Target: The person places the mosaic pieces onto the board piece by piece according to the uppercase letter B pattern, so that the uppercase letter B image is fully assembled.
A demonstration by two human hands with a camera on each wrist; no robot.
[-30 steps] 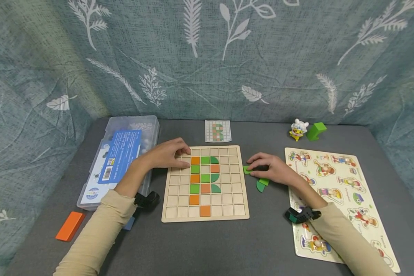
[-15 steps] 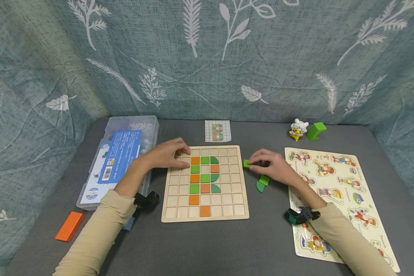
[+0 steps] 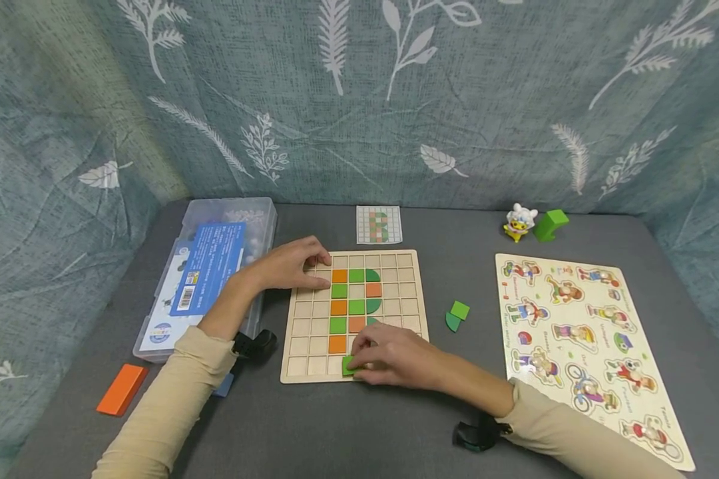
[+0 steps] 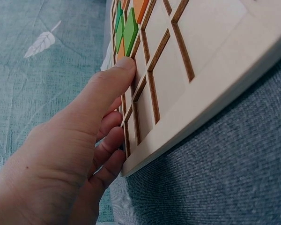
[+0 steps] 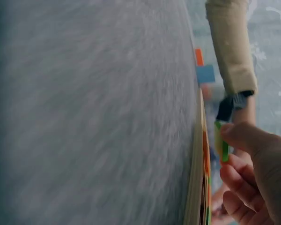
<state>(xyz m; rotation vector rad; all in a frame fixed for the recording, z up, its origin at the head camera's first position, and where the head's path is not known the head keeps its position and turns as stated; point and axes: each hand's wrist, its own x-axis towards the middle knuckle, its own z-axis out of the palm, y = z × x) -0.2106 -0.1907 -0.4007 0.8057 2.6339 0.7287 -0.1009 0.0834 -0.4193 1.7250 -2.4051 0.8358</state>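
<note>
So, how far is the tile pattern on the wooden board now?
A block of orange and green tiles already fills the middle of the wooden board. The right hand pinches a green square tile at the bottom row while the left hand steadies the board. Two green pieces wait on the table.
</note>
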